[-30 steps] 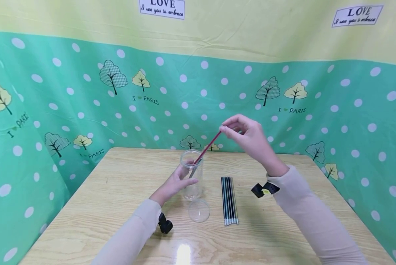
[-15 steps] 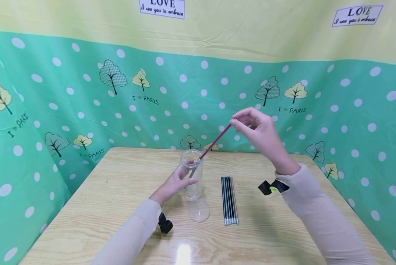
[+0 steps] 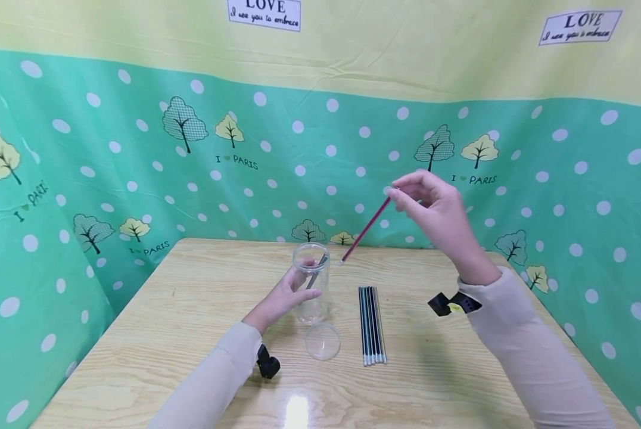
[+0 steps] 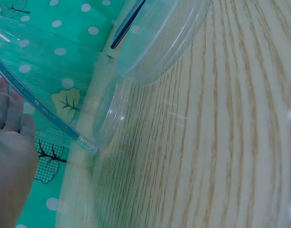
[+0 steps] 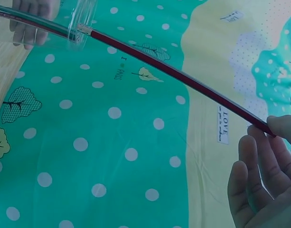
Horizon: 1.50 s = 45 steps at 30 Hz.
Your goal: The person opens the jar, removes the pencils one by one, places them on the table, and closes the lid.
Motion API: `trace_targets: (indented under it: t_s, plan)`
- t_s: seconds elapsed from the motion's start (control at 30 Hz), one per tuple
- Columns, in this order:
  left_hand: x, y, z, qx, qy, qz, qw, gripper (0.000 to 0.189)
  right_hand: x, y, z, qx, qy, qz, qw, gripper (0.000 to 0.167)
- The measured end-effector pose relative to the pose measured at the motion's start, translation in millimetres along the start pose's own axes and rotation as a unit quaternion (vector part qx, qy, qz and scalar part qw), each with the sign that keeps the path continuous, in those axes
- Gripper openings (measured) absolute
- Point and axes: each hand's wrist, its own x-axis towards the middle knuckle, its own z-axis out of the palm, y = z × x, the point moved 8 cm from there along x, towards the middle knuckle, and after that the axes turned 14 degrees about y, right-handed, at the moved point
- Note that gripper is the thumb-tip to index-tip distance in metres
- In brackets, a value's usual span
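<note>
Fingers of my right hand (image 3: 441, 217) were brought together with the thumb, pinching the upper end of a red pencil (image 3: 367, 230), which slanted down to near the jar's mouth. My left hand (image 3: 283, 297) held this jar (image 3: 323, 287), where a teal pencil (image 4: 48, 112) leaned inside. On the table (image 3: 433, 375) lay the lid (image 3: 323, 342) and a row of pencils (image 3: 372, 325).

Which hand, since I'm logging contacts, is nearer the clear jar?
Left: the left hand grips the clear jar; the right hand is apart from it, above and to its right, pinching a dark red pencil.
</note>
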Motion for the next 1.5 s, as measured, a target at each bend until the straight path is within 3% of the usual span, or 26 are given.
trace_targets:
  t_s: [0.17,0.47,0.6,0.83,1.13,1.5]
  plan:
    - [0.1,-1.3,-0.5,0.003,0.001,-0.002,1.0000,0.076,-1.9,0.3,-1.6,-0.002,-0.006,0.011,0.9999,0.020]
    - [-1.8,0.1,-0.5,0.002,-0.002,-0.003,1.0000,0.076,-3.6,30.6,-1.4,-0.004,-0.014,0.039,0.9991,0.026]
    - [-1.9,-0.4,-1.1,-0.001,-0.003,-0.003,1.0000,0.075,-5.7,48.4,-1.8,0.006,-0.020,0.076,0.9969,0.029]
    - [-1.9,-2.5,-0.2,0.001,-0.007,0.001,1.0000,0.074,-19.7,89.3,-0.1,0.014,-0.054,0.163,0.9851,0.036]
    - [-1.5,0.0,0.7,0.000,-0.006,0.002,1.0000,0.072,-39.2,143.0,6.5,0.005,-0.073,0.231,0.9702,0.041]
    - [-1.0,-0.4,-0.6,0.006,0.000,0.000,1.0000,0.070,-67.9,189.3,16.3,0.011,-0.096,0.308,0.9464,0.045]
